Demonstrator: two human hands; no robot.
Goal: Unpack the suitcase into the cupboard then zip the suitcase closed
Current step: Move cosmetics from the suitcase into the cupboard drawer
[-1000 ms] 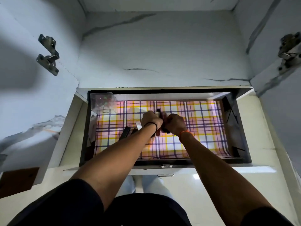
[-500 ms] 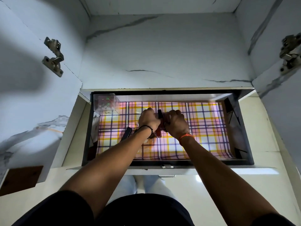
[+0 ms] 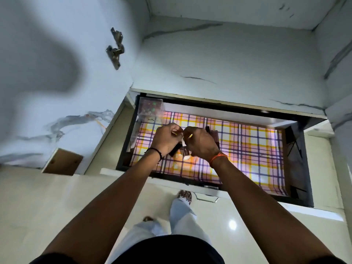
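Both hands are up over the open drawer (image 3: 297, 197) of the cupboard (image 3: 219, 60), knuckles nearly touching. The left hand (image 3: 166, 139) has its grip pinched on something thin with a yellow streak, and the right hand (image 3: 200, 142) pinches the other end, a small pale strip (image 3: 183, 139) dangling between them. What that little thing is, I cannot tell. Dark, flat items (image 3: 214, 135) lie on the checked liner (image 3: 251, 149) just behind the right hand, and a clear box (image 3: 151, 108) stands in the drawer's far left corner. No suitcase in view.

The risk: such a light two-hand pinch could let the piece slip and drop among the dark items, or a pull apart could tear it.

Against a second ago, the hands have lifted off the liner, and the view has swung right and tilted.
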